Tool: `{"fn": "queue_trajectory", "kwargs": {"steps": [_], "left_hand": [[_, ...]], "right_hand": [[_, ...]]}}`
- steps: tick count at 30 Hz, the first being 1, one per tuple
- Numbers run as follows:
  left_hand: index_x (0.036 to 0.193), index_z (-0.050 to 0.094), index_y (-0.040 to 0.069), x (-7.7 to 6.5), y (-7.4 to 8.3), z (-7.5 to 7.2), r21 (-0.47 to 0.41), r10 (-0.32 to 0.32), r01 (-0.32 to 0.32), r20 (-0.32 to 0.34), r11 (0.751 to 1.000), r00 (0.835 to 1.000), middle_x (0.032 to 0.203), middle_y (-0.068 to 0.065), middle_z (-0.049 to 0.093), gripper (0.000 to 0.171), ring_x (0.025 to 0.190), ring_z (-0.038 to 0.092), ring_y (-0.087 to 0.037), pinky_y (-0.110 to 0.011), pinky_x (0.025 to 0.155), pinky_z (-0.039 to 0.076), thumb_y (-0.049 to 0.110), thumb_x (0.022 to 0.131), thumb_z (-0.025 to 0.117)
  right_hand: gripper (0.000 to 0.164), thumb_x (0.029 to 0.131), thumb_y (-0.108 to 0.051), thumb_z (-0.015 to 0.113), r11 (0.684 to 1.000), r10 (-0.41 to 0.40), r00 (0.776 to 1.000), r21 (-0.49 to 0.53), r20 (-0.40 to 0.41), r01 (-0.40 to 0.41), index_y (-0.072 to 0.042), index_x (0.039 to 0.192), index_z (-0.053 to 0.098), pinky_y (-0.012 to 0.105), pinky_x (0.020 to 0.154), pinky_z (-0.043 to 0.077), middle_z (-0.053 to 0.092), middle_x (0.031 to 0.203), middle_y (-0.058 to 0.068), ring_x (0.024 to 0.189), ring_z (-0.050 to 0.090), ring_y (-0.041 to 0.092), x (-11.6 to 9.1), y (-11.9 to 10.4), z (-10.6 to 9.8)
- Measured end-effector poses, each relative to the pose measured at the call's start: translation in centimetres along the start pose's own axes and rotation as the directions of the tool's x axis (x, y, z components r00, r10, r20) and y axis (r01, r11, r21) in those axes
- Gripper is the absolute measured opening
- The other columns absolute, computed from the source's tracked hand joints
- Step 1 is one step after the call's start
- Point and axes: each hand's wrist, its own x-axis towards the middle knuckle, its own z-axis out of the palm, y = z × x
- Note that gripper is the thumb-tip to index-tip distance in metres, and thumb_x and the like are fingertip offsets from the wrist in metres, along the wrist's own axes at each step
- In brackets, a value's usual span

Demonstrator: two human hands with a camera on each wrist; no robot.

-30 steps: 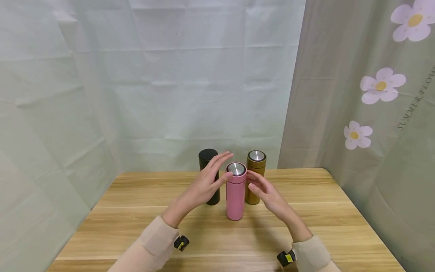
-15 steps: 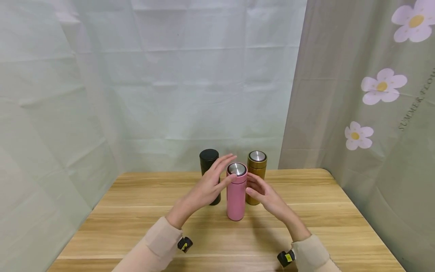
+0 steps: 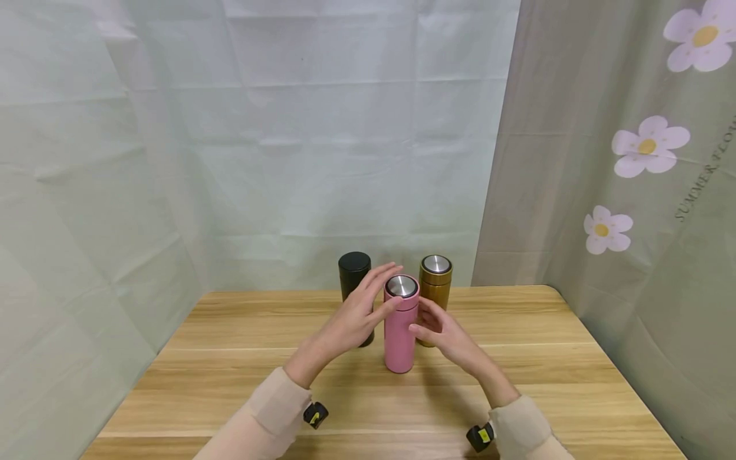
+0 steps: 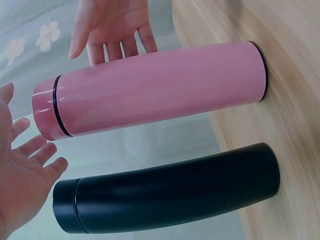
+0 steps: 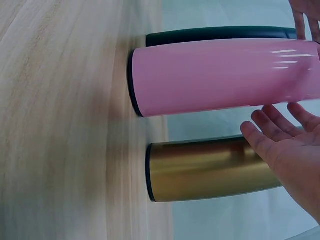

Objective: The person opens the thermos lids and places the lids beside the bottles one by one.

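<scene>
A pink thermos flask (image 3: 399,342) with a steel-topped lid stands upright on the wooden table. My left hand (image 3: 352,317) is at its upper left, thumb by the lid's rim and fingers extended. On the other side my right hand (image 3: 451,338) has its fingertips close to the flask's upper body, fingers loosely bent. Neither hand's fingers wrap round it; in the left wrist view the left hand (image 4: 25,175) sits by the lid. Behind stand a black flask (image 3: 354,271), partly covered by the left hand, and a gold flask (image 3: 436,287), partly covered by the right.
The wooden table (image 3: 230,377) runs back to a pale hanging cloth (image 3: 345,128). At the right hangs a curtain with flower prints (image 3: 600,230). Both flasks at the back stand close to the pink one, one on either side.
My left hand has shifted slightly right toward the pink flask's lid. My right hand has moved slightly left and lower, its thumb now at the flask's side. The flasks stay in place.
</scene>
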Motion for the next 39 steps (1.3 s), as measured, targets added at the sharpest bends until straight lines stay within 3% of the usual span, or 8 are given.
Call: {"fn": "queue_trajectory", "kwargs": {"steps": [9,18,25,39], "left_hand": [[0.162,0.037,0.024,0.0,0.1,0.3,0.001,0.003,-0.003,-0.013,1.000,1.000,0.166,0.000,0.031,0.057,0.152,0.033,-0.023,-0.058,0.117,0.035,0.033,0.109,0.057],[0.162,0.037,0.024,-0.2,0.3,0.5,-0.004,0.001,-0.001,-0.037,1.000,0.999,0.166,-0.005,0.033,0.058,0.151,0.035,-0.022,-0.058,0.117,0.036,0.033,0.108,0.058],[0.162,0.036,0.027,-0.2,0.6,0.5,-0.020,-0.011,0.010,-0.032,1.000,0.999,0.166,0.003,0.030,0.058,0.152,0.033,-0.021,-0.057,0.117,0.035,0.036,0.109,0.056],[0.162,0.036,0.027,0.1,1.1,0.5,-0.034,0.002,-0.003,-0.027,0.999,1.000,0.166,-0.003,0.031,0.058,0.150,0.036,-0.022,-0.056,0.116,0.038,0.035,0.109,0.056]], "right_hand": [[0.076,0.099,-0.022,0.073,0.999,-0.001,1.000,0.039,0.011,0.001,-0.008,0.161,0.032,0.052,0.117,0.038,0.047,0.155,0.019,0.142,0.047,0.037,0.6,0.4,0.9],[0.068,0.098,-0.018,0.075,0.999,-0.045,0.999,0.026,-0.015,0.045,-0.006,0.154,0.038,0.053,0.111,0.044,0.055,0.146,0.018,0.133,0.055,0.035,1.1,1.1,2.0],[0.063,0.098,-0.018,0.075,0.999,-0.036,0.997,0.002,-0.061,0.037,-0.008,0.151,0.042,0.052,0.110,0.045,0.055,0.145,0.016,0.131,0.056,0.032,1.3,1.2,2.6],[0.060,0.093,-0.017,0.081,0.999,-0.037,0.988,-0.040,-0.148,0.031,-0.006,0.144,0.052,0.045,0.104,0.051,0.064,0.135,0.014,0.122,0.063,0.028,1.4,1.1,2.9]]}}
